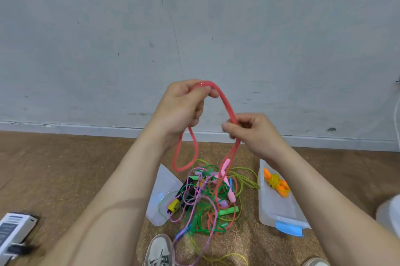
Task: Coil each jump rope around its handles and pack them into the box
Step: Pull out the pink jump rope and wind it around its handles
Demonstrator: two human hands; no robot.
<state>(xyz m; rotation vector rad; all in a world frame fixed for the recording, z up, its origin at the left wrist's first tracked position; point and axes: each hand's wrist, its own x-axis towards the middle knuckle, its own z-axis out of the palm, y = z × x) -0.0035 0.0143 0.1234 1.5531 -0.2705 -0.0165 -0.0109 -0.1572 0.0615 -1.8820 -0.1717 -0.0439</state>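
At eight o'clock a clear lid [161, 192] lies on the floor. The left hand [179, 110] has its grip pinched on the red rope [225, 103] at the top of its arch. The right hand [253, 131], at four o'clock of it, pinches the same rope. The tangled pile [205, 196] lies at six o'clock. The box [279, 207], at four, holds one coiled orange rope [276, 182]. The step looks like gathering loops; next, the red rope likely needs freeing from the tangle.

Both bare forearms rise from the bottom corners, with the wrists near each other. The left hand [184, 107] is the higher one, its fingers curled and its thumb and fingertips pinching the rope [226, 103]. The right hand [253, 133], lower and near it, pinches the same rope with curled fingers.
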